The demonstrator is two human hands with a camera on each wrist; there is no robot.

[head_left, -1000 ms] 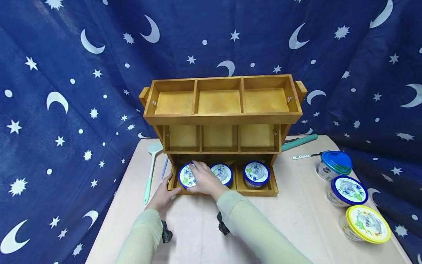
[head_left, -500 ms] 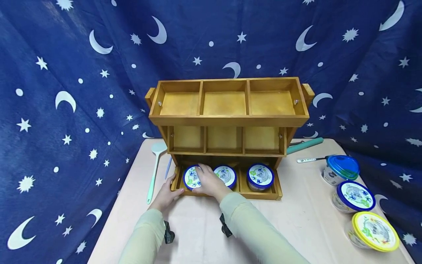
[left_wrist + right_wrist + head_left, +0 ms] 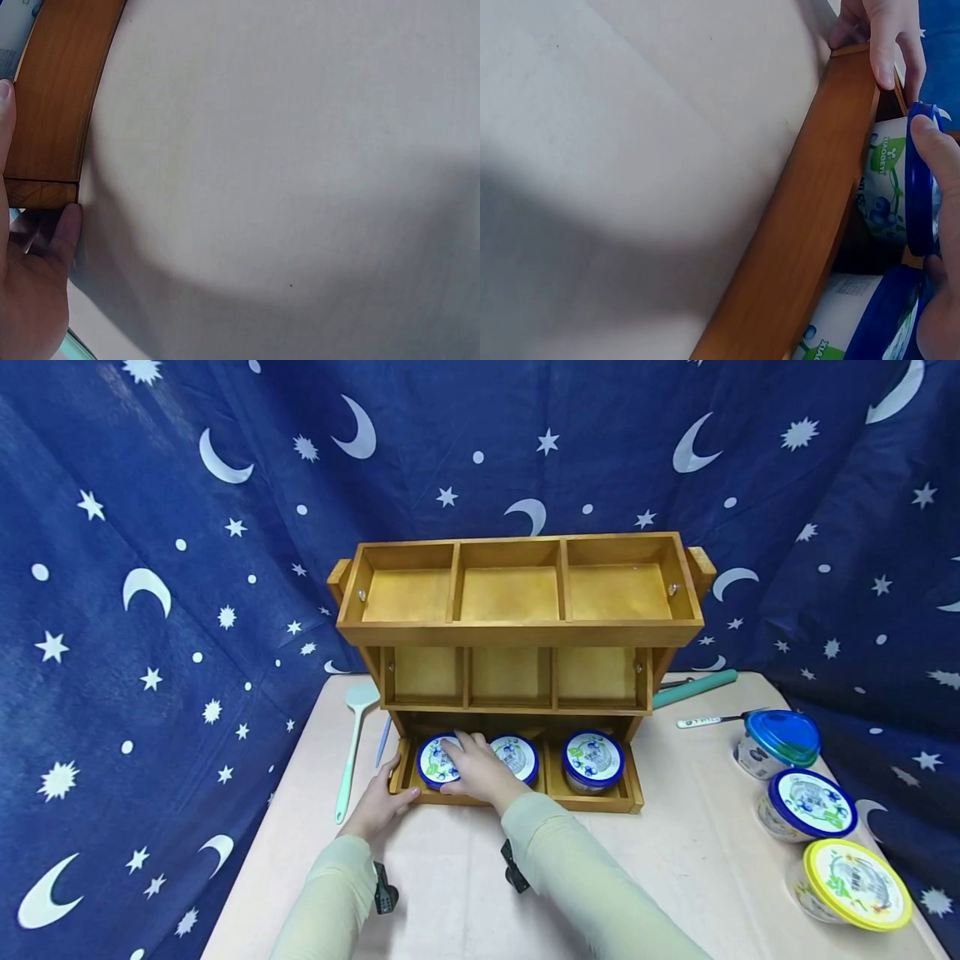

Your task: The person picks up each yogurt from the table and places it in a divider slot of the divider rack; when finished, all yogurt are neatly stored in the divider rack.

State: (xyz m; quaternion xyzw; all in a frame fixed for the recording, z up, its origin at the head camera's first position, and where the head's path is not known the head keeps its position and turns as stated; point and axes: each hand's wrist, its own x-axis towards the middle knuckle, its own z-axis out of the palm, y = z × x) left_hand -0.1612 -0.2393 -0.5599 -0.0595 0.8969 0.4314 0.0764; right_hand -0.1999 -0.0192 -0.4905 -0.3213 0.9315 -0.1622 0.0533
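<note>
Right hand (image 3: 480, 772) grips tub (image 3: 438, 762); left hand (image 3: 378, 806) steadies rack's (image 3: 517, 631) corner.

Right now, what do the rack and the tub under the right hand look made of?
Rack: wood, apparently stained honey-brown with a slight sheen; grain lines show in the wrist views. Tub: probably thin plastic, with a glossy blue-rimmed lid and printed label; right hand grips it.

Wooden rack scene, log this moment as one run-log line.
right hand: grips blue-lidded tub in rack bottom-left slot | left hand: holds rack's front-left corner
</note>
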